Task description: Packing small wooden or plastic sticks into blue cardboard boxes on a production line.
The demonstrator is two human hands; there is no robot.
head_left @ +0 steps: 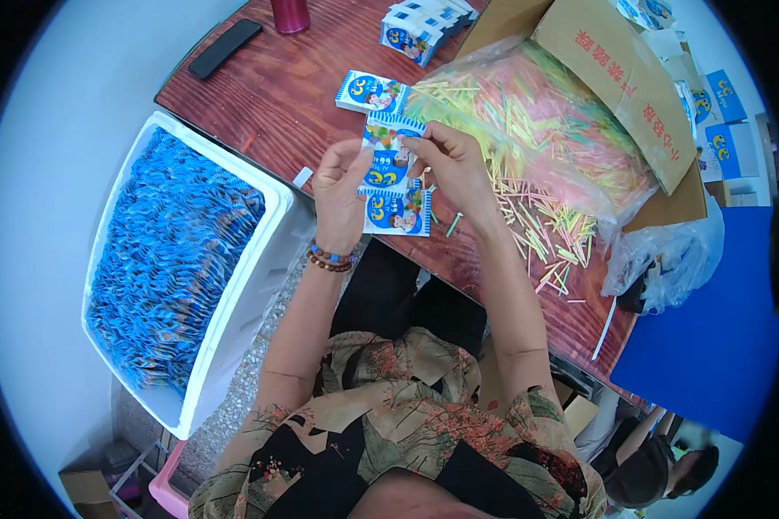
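Over the table's near edge, both my hands hold a small blue-and-white printed packet. My left hand pinches its left side between thumb and fingers. My right hand has thumb and forefinger closed at its right edge near the top; whether a stick is between them I cannot make out. Just beyond lies a small stack of similar packets. Another packet lies at the table's near edge, below the held one. To the right, thin pastel sticks spill loosely over the wood.
A cardboard box with a clear plastic bag of coloured sticks stands at the right. On my left a white foam bin is full of blue packets. More packets, a black phone-like slab and a red cup sit at the back.
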